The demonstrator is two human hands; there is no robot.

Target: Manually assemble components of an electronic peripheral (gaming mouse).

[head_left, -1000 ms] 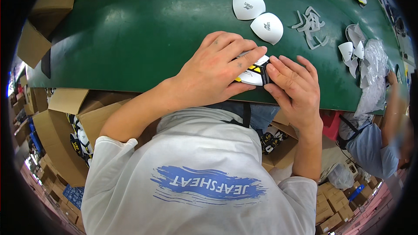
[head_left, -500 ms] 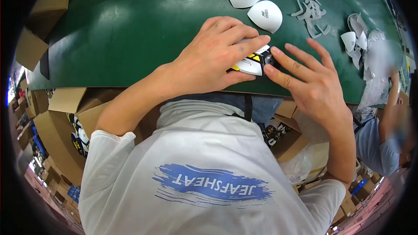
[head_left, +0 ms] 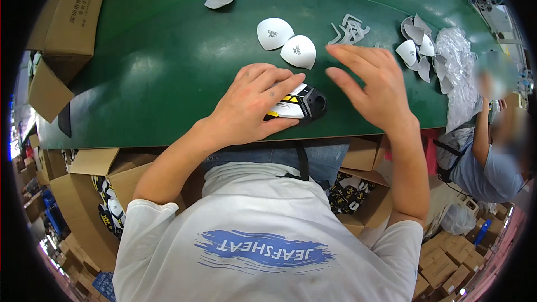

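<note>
Factory floor, green tabletop (head_left: 168, 67) ringed by open cardboard boxes (head_left: 61, 17), some with shoe parts inside. Left hand (head_left: 251, 106) lies flat, palm down, on a white, black and yellow shoe upper piece (head_left: 299, 103) near the tabletop's near edge, pinning it; fingers (head_left: 274, 84) spread over its left part, not curled round it. Right hand (head_left: 375, 86) hovers just right of the piece, fingers wide open and empty, apart from the piece, blurred a bit. Two white moulded toe-cap pieces (head_left: 285, 42) sit just beyond the hands, touching each other. More white cut pieces (head_left: 417, 45) and a strappy white trim (head_left: 351, 31) farther right, beside crumpled clear plastic (head_left: 456, 61). Another person (head_left: 492, 151) sits at the right edge. Step in hand looks like holding the upper steady while the free hand goes for a part; next move likely calls for the right hand to reach past the upper to a toe-cap without the left letting the piece slide
</note>
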